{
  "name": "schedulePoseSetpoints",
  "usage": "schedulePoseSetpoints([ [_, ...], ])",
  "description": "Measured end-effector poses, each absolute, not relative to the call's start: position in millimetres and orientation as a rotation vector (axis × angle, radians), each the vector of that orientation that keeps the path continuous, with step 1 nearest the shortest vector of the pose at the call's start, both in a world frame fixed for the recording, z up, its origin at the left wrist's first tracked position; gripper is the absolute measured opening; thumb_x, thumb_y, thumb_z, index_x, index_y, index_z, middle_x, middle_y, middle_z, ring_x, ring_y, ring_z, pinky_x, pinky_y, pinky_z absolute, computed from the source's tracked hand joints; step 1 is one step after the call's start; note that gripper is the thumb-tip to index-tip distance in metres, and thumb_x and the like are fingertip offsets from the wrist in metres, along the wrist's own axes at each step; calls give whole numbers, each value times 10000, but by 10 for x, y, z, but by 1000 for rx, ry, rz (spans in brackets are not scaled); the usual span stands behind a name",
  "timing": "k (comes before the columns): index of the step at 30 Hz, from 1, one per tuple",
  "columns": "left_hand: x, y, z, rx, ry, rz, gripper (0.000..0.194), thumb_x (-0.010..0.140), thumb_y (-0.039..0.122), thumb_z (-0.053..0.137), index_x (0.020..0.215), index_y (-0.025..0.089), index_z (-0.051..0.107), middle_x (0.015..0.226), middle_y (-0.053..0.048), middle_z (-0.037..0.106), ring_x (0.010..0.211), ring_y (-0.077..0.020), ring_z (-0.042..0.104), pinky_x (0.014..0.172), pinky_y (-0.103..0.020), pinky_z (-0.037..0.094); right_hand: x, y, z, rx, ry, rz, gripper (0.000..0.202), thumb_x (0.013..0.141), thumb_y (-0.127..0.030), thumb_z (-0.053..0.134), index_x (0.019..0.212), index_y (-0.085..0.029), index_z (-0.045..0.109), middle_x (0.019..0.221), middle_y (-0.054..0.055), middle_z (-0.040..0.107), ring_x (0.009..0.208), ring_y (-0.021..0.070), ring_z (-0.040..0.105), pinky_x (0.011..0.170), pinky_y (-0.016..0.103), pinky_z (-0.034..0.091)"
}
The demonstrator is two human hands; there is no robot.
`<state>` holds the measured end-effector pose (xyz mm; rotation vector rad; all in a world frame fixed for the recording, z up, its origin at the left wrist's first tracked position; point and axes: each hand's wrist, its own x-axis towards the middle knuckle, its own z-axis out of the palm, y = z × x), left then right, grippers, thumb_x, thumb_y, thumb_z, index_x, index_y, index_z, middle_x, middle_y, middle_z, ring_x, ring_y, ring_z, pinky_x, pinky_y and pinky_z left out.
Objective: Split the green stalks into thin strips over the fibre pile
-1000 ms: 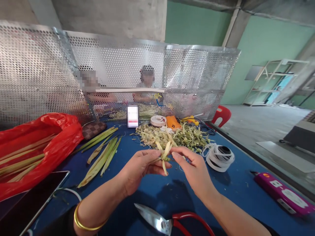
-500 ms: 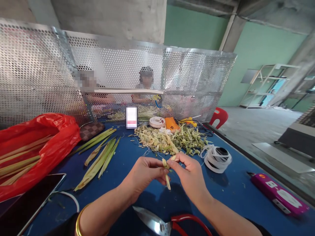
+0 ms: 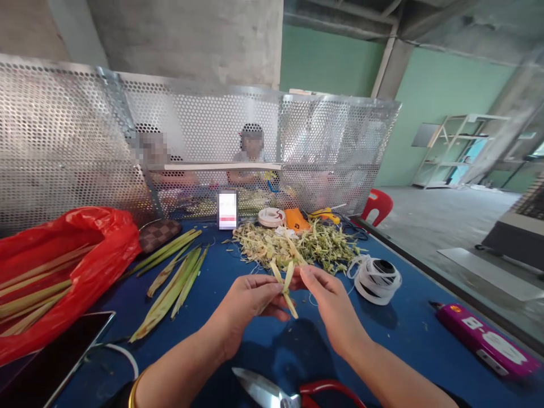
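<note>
Between the fingertips of my left hand [image 3: 255,297] is a small knotted piece of corn husk [image 3: 285,289], with two pale strips pointing up and a short tail hanging down. My right hand [image 3: 321,289] is close beside it on the right, thumb and fingers drawn together. What lies in that pinch is hidden; a fine thread loops just below it. Behind both hands spreads a heap of husk scraps and small tied pieces [image 3: 331,246]. Below them lie scissors [image 3: 266,391] with red handles, partly cut off by the frame edge.
Long husks [image 3: 170,294] and a red plastic bag [image 3: 114,238] of husks lie left, near a tablet [image 3: 55,362]. A white ribbon spool [image 3: 376,280] and a purple device [image 3: 484,340] stand right. A lit phone [image 3: 227,209] leans before the perforated screen [image 3: 204,124]; people sit beyond it.
The right fingers have moved off the knotted husk, slightly rightward. Both strips now stand up in a V from the left hand's pinch. The whole view has shifted slightly.
</note>
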<state>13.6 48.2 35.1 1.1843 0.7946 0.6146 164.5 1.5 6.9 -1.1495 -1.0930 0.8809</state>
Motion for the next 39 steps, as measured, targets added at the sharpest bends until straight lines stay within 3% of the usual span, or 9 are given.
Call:
schedulePoseSetpoints([
  [9, 180, 496, 217, 1133, 818, 596, 169, 682, 259, 716, 746, 102, 716, 605, -71, 689, 531, -156, 641, 605, -272, 528, 1652, 6, 76, -1259, -1117, 882, 152, 759, -316, 635, 684, -184, 632, 685, 3, 602, 687, 156, 538, 656, 268, 443],
  [13, 199, 491, 207, 1163, 826, 596, 140, 653, 222, 740, 732, 109, 718, 617, -65, 696, 536, -159, 644, 613, -280, 531, 1651, 15, 27, -1306, -1134, 827, 184, 738, -282, 639, 601, -180, 571, 609, -17, 534, 623, 135, 479, 595, 253, 412],
  [20, 210, 493, 196, 1184, 840, 625, 48, 653, 156, 717, 657, 108, 715, 574, -60, 692, 515, -145, 630, 596, -262, 530, 1649, 10, -22, -1331, -1096, 785, 186, 744, -261, 632, 588, -180, 573, 612, -16, 569, 631, 138, 504, 635, 268, 415],
  [24, 192, 512, 219, 1146, 810, 591, 124, 679, 222, 711, 731, 111, 730, 623, -75, 711, 538, -158, 652, 630, -280, 537, 1679, 26, -7, -1263, -1096, 861, 184, 798, -299, 583, 666, -185, 642, 689, -2, 637, 726, 162, 579, 717, 288, 447],
  [30, 196, 515, 249, 1139, 789, 551, 113, 691, 210, 649, 660, 114, 701, 640, -97, 716, 550, -184, 667, 624, -299, 536, 1719, 43, 14, -1314, -1109, 705, 261, 778, -345, 628, 983, -188, 669, 862, 37, 687, 799, 185, 610, 738, 305, 473],
  [39, 231, 454, 201, 1282, 825, 503, 107, 670, 214, 676, 686, 124, 732, 532, -41, 667, 510, -145, 611, 594, -270, 505, 1703, 2, 85, -1393, -1428, 553, 40, 732, -231, 665, 705, -202, 661, 788, 9, 674, 776, 176, 609, 731, 304, 450],
])
